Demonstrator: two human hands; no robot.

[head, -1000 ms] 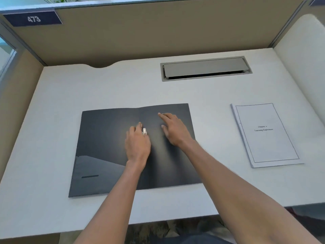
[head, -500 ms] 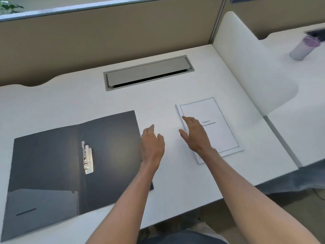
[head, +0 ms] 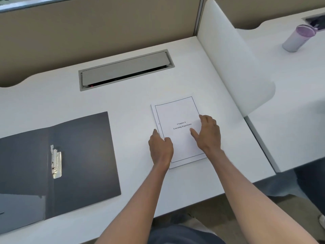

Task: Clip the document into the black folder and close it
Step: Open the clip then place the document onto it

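1. Head view, desk (head: 133,103): white top, beige partition wall behind it, grey cable hatch (head: 125,69) set into the far part of the surface.

2. Document (head: 177,120): white stapled stack, lying flat on the desk to the right of centre, well apart from the folder. Long axis runs away from me and leans slightly left at the far end. The title lines "Chapter 6 / Learning Experience" read upright from my seat, so the top edge points toward the partition. Bound edge is on the left.

3. Black folder (head: 84,155): lying open and flat at the left of the desk, its left part cut off by the frame. The spine crease runs near to far, roughly parallel with the document's long axis. Metal clip (head: 56,162) sits on the crease, also lengthwise along it.

4. My left hand (head: 161,149): loose, fingers lightly curled, resting at the document's left edge near the lower corner, with the thumb lying on the page. No firm grasp is visible.

5. My right hand (head: 209,136): spread, fingers extended and laid over the right half of the page, thumb pointing in toward the title. Nothing is gripped.

6. Neighbouring desk, far right: a lilac-lidded cup (head: 298,38) beyond the white divider panel (head: 233,67).
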